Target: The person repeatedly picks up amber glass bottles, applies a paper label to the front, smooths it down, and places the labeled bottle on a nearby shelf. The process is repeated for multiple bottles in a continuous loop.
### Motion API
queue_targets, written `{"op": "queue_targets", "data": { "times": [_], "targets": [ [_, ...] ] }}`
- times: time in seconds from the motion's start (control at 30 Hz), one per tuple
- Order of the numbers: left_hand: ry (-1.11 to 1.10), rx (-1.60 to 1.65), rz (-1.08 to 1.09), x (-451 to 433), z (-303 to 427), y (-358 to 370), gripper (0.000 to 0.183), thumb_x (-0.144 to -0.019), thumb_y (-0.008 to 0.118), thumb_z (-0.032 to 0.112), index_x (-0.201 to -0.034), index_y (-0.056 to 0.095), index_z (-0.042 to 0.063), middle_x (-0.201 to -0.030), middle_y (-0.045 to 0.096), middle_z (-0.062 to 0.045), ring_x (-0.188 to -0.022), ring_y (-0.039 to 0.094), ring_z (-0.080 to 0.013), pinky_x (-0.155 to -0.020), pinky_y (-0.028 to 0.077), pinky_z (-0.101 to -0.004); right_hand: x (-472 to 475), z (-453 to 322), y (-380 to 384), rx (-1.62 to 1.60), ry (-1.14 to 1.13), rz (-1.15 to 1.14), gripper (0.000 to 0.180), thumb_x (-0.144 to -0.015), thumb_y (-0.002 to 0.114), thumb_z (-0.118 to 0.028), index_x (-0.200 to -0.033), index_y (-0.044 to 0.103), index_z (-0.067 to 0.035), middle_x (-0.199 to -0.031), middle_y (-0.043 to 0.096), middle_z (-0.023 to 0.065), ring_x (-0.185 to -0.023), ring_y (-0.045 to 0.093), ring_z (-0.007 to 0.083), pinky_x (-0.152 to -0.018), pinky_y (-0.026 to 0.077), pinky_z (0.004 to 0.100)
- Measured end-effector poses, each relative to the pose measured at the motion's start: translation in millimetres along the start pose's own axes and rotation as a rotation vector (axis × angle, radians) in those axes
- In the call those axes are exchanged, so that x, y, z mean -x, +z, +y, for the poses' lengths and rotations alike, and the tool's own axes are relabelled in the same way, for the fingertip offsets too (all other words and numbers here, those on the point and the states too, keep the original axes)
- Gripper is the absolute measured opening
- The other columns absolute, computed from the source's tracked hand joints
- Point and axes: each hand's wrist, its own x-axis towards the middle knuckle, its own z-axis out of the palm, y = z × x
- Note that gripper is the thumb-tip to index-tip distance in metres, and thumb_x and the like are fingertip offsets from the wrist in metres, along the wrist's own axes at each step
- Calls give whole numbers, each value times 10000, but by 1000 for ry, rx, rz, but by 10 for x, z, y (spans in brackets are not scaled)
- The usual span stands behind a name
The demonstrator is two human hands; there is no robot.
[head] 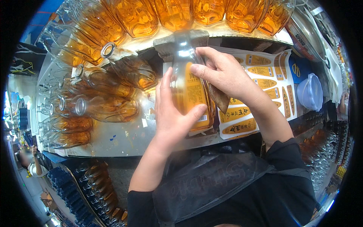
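A clear glass bottle (181, 93) of amber liquid, bearing an orange label (197, 93), lies with its neck away from me, near a grey cloth-like pad (164, 46). Along its left side rests my left hand (173, 107), the thumb near the label's lower part. My right hand (219, 69) is at the upper right, its thumb at the label's top. A brown, pointed piece (219, 98) shows below the right hand; whether that hand holds it, I cannot tell. Sheets of orange labels (241, 113) lie on the right, partly behind my right forearm.
Amber-filled bottles stand in a row on a raised ledge (221, 31) at the back. Several more bottles (113, 109) are on the grey table (124, 139) at left. A light-blue bucket (309, 92) is at right. Crated bottles (102, 187) stand below; a person (37, 167) is far left.
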Motion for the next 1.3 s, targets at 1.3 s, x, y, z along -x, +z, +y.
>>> {"op": "queue_targets", "data": {
  "times": [1.3],
  "targets": [
    [55,-41,109,95,-52,-10,777,-956,734,361,-1589,428,31,-1443,495,-186,-1336,498,-309,-1150,401,-428,107,-42,-117,435,-949,403,168,-831,757,-81,-994,717,-92,-929,739,85,-852,746,268,-726,599,371]
  ]
}}
